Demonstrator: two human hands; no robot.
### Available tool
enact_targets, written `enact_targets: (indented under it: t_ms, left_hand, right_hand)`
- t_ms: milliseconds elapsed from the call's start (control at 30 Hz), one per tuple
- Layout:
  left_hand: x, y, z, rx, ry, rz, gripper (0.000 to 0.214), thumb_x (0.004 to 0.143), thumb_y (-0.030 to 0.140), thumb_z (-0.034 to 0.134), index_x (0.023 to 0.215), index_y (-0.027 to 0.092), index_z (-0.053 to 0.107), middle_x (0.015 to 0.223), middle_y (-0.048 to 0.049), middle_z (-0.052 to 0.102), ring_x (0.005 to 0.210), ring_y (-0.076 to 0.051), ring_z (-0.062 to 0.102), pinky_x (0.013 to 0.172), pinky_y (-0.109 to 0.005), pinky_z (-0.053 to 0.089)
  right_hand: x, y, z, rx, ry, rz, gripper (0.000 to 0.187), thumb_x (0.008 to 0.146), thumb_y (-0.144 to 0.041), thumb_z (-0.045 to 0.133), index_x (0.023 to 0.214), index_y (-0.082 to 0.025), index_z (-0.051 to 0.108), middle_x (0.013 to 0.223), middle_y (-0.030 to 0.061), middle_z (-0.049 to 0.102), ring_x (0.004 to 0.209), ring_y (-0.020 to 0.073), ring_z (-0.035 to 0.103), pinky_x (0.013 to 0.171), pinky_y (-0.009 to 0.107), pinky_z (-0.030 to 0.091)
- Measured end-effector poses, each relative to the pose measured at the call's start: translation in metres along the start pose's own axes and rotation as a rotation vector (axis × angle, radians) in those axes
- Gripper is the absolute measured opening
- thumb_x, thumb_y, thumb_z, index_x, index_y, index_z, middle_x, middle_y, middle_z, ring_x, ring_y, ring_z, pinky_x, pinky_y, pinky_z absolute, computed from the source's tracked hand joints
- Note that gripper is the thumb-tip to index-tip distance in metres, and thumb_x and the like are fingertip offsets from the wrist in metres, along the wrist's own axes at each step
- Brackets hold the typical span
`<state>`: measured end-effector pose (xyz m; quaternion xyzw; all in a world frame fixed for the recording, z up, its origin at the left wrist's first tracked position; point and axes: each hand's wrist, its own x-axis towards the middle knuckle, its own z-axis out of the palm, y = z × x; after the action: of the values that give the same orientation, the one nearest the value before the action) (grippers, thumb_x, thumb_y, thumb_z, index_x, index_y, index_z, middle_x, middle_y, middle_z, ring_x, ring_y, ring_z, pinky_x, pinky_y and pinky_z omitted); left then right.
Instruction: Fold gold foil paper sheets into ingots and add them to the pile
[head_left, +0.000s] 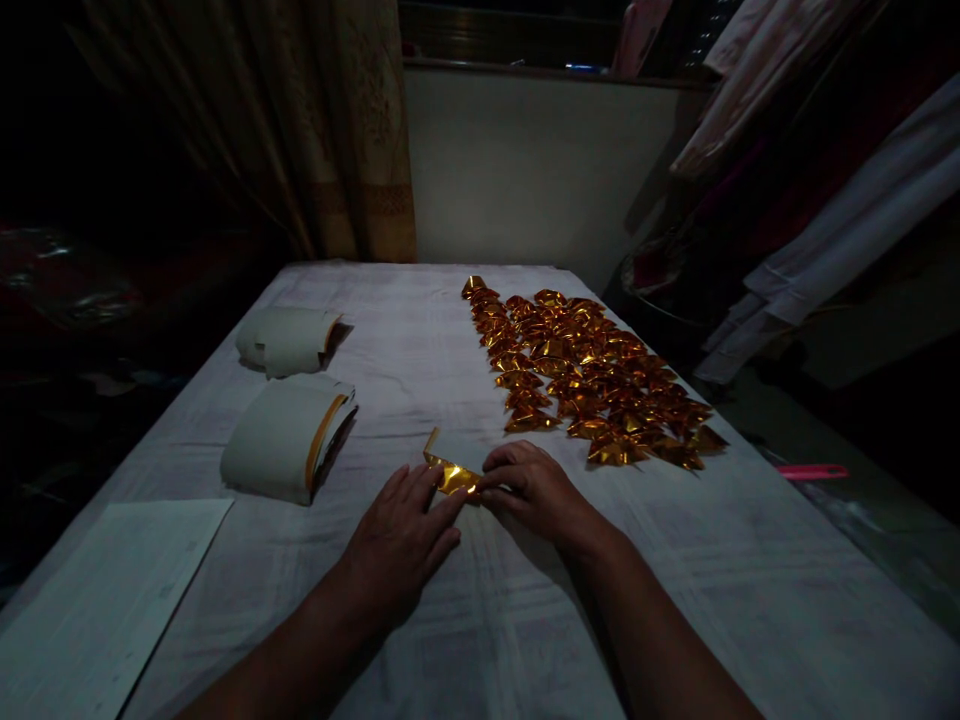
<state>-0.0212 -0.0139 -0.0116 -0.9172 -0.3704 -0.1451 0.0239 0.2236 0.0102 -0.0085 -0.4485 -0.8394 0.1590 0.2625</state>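
A strip of gold foil paper (pixel 456 479), partly folded, lies between my two hands on the cloth-covered table. Its left end sticks up as a thin pale flap. My left hand (pixel 409 525) grips the foil's left side, with the thumb on its lower edge. At the other end, my right hand (pixel 529 488) pinches the foil between thumb and fingers. Beyond my right hand lie many folded gold foil pieces (pixel 585 370) in close rows. The undersides of my fingers are hidden.
Two curved stacks of pale sheets (pixel 274 440) with orange edges rest at the left. A flat white sheet (pixel 105 590) lies at the near left. A curtain (pixel 352 130) and wall are behind the table; clothes (pixel 847 210) hang at the right. A pink object (pixel 810 471) is beyond the right edge.
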Motion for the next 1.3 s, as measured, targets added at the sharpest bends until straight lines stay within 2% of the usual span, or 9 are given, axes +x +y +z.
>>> enact_targets:
  t_ms: [133, 300, 533, 667, 800, 867, 967, 1067, 1300]
  left_hand:
    - [0.001, 0.002, 0.003, -0.030, 0.019, -0.035, 0.039, 0.098, 0.030, 0.051, 0.137, 0.024, 0.058, 0.143, -0.0140, 0.055, 0.134, -0.031, 0.050, 0.113, -0.056, 0.038]
    - [0.001, 0.005, 0.005, -0.100, 0.043, 0.017, 0.044, 0.099, 0.027, 0.050, 0.141, 0.017, 0.050, 0.144, -0.0129, 0.056, 0.135, -0.026, 0.050, 0.116, -0.048, 0.040]
    - [0.005, 0.005, -0.003, -0.149, 0.064, 0.039, 0.047, 0.100, 0.029, 0.048, 0.145, 0.017, 0.045, 0.140, -0.0137, 0.059, 0.129, -0.027, 0.055, 0.110, -0.049, 0.046]
    - [0.008, 0.004, -0.006, -0.139, 0.056, 0.046, 0.039, 0.100, 0.028, 0.047, 0.136, 0.015, 0.053, 0.137, -0.0139, 0.061, 0.126, -0.028, 0.057, 0.107, -0.049, 0.048]
    - [0.012, 0.004, -0.004, -0.135, 0.078, 0.015, 0.033, 0.099, 0.025, 0.050, 0.130, 0.015, 0.057, 0.130, -0.0133, 0.065, 0.119, -0.027, 0.061, 0.103, -0.048, 0.051]
    - [0.016, 0.003, -0.003, -0.166, 0.056, -0.011, 0.027, 0.098, 0.022, 0.052, 0.123, 0.017, 0.061, 0.123, -0.0106, 0.068, 0.111, -0.025, 0.064, 0.096, -0.045, 0.054]
    - [0.020, 0.000, -0.004, -0.162, 0.062, -0.059, 0.021, 0.096, 0.020, 0.056, 0.115, 0.018, 0.064, 0.116, -0.0086, 0.070, 0.103, -0.025, 0.067, 0.086, -0.042, 0.056]
    - [0.022, -0.003, -0.005, -0.119, 0.090, -0.101, 0.020, 0.095, 0.021, 0.058, 0.114, 0.018, 0.065, 0.115, -0.0088, 0.071, 0.102, -0.026, 0.067, 0.085, -0.042, 0.055]
    - [0.024, -0.008, -0.008, -0.098, 0.068, -0.112, 0.016, 0.098, 0.023, 0.055, 0.106, 0.022, 0.069, 0.105, -0.0046, 0.073, 0.092, -0.023, 0.068, 0.079, -0.039, 0.051]
  right_hand:
    - [0.002, -0.003, 0.003, -0.031, 0.018, 0.077, 0.001, 0.089, -0.025, 0.073, 0.089, -0.024, 0.073, 0.095, 0.0028, 0.069, 0.092, 0.0193, 0.061, 0.081, 0.034, 0.043]
    - [0.004, -0.007, 0.004, -0.039, 0.004, 0.170, 0.007, 0.089, -0.024, 0.071, 0.083, -0.022, 0.067, 0.092, 0.0022, 0.067, 0.089, 0.0187, 0.058, 0.080, 0.033, 0.041]
    - [0.006, -0.011, 0.003, -0.138, 0.001, 0.259, 0.011, 0.090, -0.022, 0.065, 0.079, -0.021, 0.062, 0.089, 0.0035, 0.063, 0.087, 0.0207, 0.055, 0.078, 0.034, 0.040]
    - [0.002, -0.008, -0.003, -0.042, -0.024, 0.229, 0.010, 0.088, -0.012, 0.062, 0.086, -0.022, 0.063, 0.093, 0.0028, 0.065, 0.092, 0.0207, 0.057, 0.081, 0.034, 0.041]
    - [-0.003, -0.011, -0.011, 0.060, -0.085, 0.152, 0.030, 0.081, -0.009, 0.067, 0.106, -0.024, 0.064, 0.115, 0.0040, 0.065, 0.110, 0.0230, 0.056, 0.092, 0.038, 0.041]
    - [-0.003, -0.015, -0.011, 0.046, -0.106, 0.140, 0.032, 0.079, -0.013, 0.071, 0.109, -0.025, 0.065, 0.120, 0.0048, 0.064, 0.114, 0.0243, 0.055, 0.094, 0.040, 0.040]
    - [0.000, -0.020, -0.007, -0.013, -0.093, 0.128, 0.026, 0.081, -0.018, 0.075, 0.105, -0.025, 0.068, 0.119, 0.0058, 0.063, 0.114, 0.0249, 0.055, 0.093, 0.040, 0.040]
    - [0.003, -0.022, 0.000, -0.070, -0.052, 0.082, 0.022, 0.083, -0.024, 0.076, 0.104, -0.024, 0.068, 0.119, 0.0074, 0.064, 0.111, 0.0254, 0.055, 0.091, 0.041, 0.041]
    - [0.006, -0.020, 0.008, -0.085, 0.001, 0.036, 0.031, 0.083, -0.028, 0.077, 0.113, -0.024, 0.068, 0.119, 0.0088, 0.064, 0.110, 0.0256, 0.056, 0.090, 0.041, 0.042]
